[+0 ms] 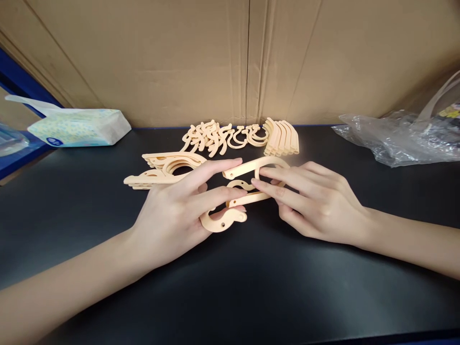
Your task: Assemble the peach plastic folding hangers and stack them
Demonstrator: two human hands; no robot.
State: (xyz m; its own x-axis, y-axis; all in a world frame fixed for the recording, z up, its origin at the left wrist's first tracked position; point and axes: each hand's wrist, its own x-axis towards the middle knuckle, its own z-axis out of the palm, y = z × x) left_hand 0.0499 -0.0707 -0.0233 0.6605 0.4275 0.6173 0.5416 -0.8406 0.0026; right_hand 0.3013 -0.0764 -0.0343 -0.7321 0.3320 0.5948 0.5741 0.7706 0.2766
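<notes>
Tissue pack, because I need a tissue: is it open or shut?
Open: a white tissue sticks out of the pack.

A smooth black tabletop (230,297) spreads wide, its far edge meeting a wall of creased brown cardboard (179,57) split by 1 dark vertical seam (247,67). A slanting blue frame (17,80) stands at the far left corner. Soft light leaves a faint sheen on the surface.

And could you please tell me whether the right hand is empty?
No, the right hand is grasping a curved, cream plastic hanger arm near its bent end.
</notes>
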